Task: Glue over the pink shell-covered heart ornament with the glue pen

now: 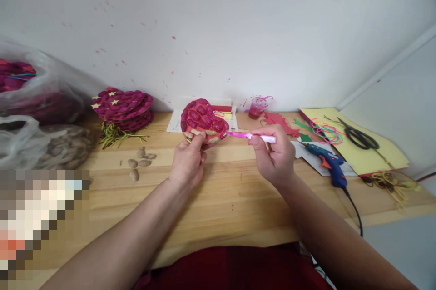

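Observation:
My left hand (190,158) grips the lower edge of a rounded red peanut craft piece (201,115), tilted up above the table. Most of its peanuts are coated magenta, while a few along the bottom edge show plain tan. In my right hand (276,156) is a slim paintbrush (262,137) with a white handle, pinched between thumb and fingers. The brush's magenta-stained tip meets the right edge of the craft piece, or is very near it. Behind them stands a clear plastic cup (258,109) of magenta paint.
Stacked magenta peanut pieces (126,106), loose peanuts (134,163) and plastic bags (61,142) lie to the left. At right are a blue glue gun (325,159) with a cord, black scissors (361,138), yellow paper (384,147) and coloured strings (325,132). A paint-spattered wall (211,31) rises behind.

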Available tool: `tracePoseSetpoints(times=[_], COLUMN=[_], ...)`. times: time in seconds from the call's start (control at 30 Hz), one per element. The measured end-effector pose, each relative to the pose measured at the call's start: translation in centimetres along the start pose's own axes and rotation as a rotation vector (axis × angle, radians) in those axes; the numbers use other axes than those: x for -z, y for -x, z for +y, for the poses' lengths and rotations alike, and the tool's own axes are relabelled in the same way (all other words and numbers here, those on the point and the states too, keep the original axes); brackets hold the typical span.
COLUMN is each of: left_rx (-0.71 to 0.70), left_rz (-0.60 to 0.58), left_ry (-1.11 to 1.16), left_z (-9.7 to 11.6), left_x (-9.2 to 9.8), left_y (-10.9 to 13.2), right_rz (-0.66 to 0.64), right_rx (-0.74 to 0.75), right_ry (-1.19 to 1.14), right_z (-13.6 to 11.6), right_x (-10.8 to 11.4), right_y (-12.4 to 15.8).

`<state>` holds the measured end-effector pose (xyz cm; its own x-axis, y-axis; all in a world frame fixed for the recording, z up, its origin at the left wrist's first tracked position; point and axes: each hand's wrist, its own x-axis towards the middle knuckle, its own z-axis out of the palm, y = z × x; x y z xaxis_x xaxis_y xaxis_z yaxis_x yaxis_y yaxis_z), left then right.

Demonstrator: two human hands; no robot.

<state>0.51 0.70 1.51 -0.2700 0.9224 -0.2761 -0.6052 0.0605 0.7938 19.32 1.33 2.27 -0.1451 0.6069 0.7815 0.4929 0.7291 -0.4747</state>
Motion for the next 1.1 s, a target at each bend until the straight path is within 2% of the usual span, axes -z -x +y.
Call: tracePoseSetpoints(times=[0.13, 0.3, 0.43, 0.63, 0.73, 0.9, 1.03, 1.1], left_rx=[0.003, -0.022, -0.032, -0.035, -0.039, -0.060, -0.087, -0.094], left_rz=[0.013, 0.000, -0.004, -0.020, -0.009, -0.006, -0.011, -0.003], left_ry=[-0.007, -0.020, -0.027, -0.031, -0.033, -0.054, -0.062, -0.066], left_z=[-0.07, -0.20, -0.24, -0.19, -0.13, -0.15, -0.21, -0.20], left_x=[0.03, 0.08, 0.17, 0.27, 0.25, 0.21, 0.20, 0.19], left_y=[0.00, -0.10, -0.11, -0.13, -0.09, 0.06, 0.09, 0.09], right_rz=[-0.057, 0.000, -0.047, 0.027, -0.018, 0.005, -0.049, -0.033], right_rx=[0.003, -0.076, -0.115, -0.191, -0.151, -0.094, -0.008, 0.001], right_ry=[-0.026, -0.029, -0.084, -0.125, -0.115, -0.050, 0.000, 0.026], right_z=[-0.04, 0.25, 0.51, 0.88, 0.71, 0.35, 0.07, 0.03], right_x=[-0.10, 0.04, -0.06, -0.15, -0.16, -0.09, 0.00, 0.02], right_y=[-0.02, 0.10, 0.21, 0.13, 0.20, 0.11, -0.13, -0.17])
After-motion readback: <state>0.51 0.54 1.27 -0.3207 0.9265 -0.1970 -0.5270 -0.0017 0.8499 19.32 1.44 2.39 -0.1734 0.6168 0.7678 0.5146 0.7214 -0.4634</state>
